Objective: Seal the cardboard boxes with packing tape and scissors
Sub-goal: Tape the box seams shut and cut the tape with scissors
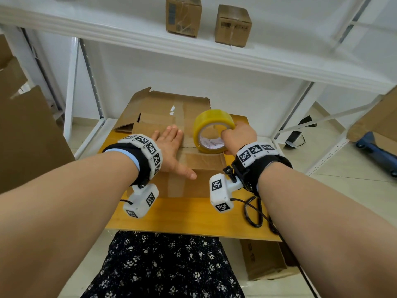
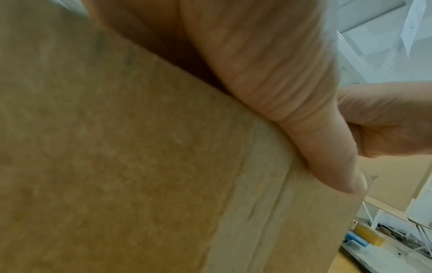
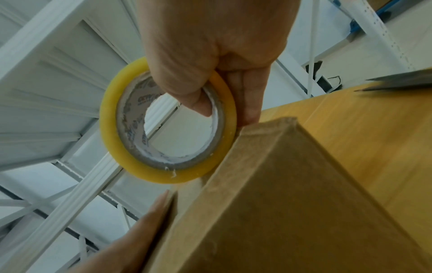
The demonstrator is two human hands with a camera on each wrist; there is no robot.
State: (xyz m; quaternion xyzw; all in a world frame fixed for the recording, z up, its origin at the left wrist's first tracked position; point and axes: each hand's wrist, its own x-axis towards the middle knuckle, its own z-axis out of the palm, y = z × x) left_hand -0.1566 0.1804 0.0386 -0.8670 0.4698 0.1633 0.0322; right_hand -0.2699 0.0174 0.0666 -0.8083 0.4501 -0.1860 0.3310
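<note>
Head view, my left hand: it lies flat, fingers straight, pressing on the top of the cardboard box, thumb stretched out toward the right along the closed flaps.
Head view, my right hand: it grasps the roll of yellow packing tape, which stands on edge on the box top, just right of my left hand.
Head view, box: it sits on the wooden table, far flaps open and standing up behind my hands.
Head view, surroundings: two small cardboard boxes stand on the white shelf above; another carton lies on the floor under the table at the right.
Left wrist view: my thumb lies straight along the box's edge, with old tape strips on the cardboard below it.
Right wrist view: my thumb hooks through the roll's core while my fingers wrap the outside; the roll touches the box's top edge.
</note>
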